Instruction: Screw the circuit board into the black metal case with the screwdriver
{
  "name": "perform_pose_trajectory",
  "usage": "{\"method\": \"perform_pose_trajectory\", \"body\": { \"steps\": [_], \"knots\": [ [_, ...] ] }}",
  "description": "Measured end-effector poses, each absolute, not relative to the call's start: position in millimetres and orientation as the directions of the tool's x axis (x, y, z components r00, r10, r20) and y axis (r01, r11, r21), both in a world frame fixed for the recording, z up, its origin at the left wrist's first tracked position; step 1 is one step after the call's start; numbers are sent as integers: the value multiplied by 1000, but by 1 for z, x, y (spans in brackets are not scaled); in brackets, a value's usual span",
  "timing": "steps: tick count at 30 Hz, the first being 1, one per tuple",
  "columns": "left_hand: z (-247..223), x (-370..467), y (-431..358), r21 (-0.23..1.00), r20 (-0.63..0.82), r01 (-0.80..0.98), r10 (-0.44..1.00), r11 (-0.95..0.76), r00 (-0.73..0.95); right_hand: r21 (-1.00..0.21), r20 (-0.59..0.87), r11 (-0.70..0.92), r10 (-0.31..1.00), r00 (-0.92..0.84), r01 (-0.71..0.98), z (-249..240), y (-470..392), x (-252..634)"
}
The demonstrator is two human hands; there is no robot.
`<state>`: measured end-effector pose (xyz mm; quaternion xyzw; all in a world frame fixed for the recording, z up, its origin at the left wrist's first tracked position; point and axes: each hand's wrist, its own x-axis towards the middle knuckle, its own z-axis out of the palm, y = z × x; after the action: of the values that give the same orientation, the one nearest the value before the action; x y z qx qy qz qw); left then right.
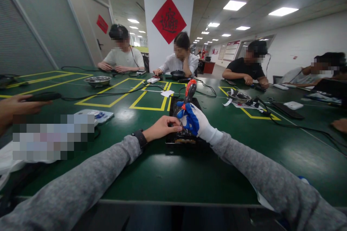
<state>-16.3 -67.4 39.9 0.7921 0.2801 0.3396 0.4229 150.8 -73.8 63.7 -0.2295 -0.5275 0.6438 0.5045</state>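
A screwdriver [190, 91] with a red and black handle stands tilted in my right hand [195, 120], which wears a white glove with blue-coated fingers. Its shaft points down at a black rectangular device [173, 138] lying on the green table in front of me. My bare left hand [164, 127], with a dark watch at the wrist, rests at the device's left side. Thumb and forefinger pinch close to the screwdriver's tip; what they hold is too small to make out. Both hands hide much of the device's middle.
Metal bowls stand at left [98, 81] and right [239, 96]. Cables and yellow tape outlines cross the green table [141, 173]. A paper scrap [167, 93] lies beyond the device. Several people sit around the table; another person's hand [24, 105] reaches in at left with a black object.
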Motion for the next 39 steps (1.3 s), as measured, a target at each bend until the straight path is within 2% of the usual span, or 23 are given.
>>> {"method": "perform_pose_trajectory", "body": {
  "steps": [2,7,10,14,16,22,29,35,39],
  "knots": [
    [38,-17,-66,870,297,159,753,-466,587,-909,220,58,908,-357,-412,65,-75,151],
    [39,-21,-64,907,230,106,690,-408,686,-917,140,-30,910,-390,-399,67,-73,152],
    [39,-22,-65,913,225,91,676,-398,702,-921,173,8,905,-388,-390,67,-74,152],
    [35,-19,-65,883,303,106,730,-456,613,-914,239,70,889,-390,-400,65,-77,149],
    [34,-19,-64,881,308,115,740,-460,599,-910,242,56,877,-415,-411,64,-77,149],
    [39,-24,-64,901,244,93,672,-423,699,-898,174,-60,861,-478,-436,63,-68,155],
    [35,-15,-65,890,305,109,757,-442,577,-899,207,10,891,-404,-437,66,-72,154],
    [41,-19,-68,900,248,86,663,-428,706,-910,139,-73,875,-465,-409,63,-70,154],
    [38,-19,-65,893,274,79,675,-443,685,-907,193,0,889,-415,-420,63,-71,154]
  ]
}}
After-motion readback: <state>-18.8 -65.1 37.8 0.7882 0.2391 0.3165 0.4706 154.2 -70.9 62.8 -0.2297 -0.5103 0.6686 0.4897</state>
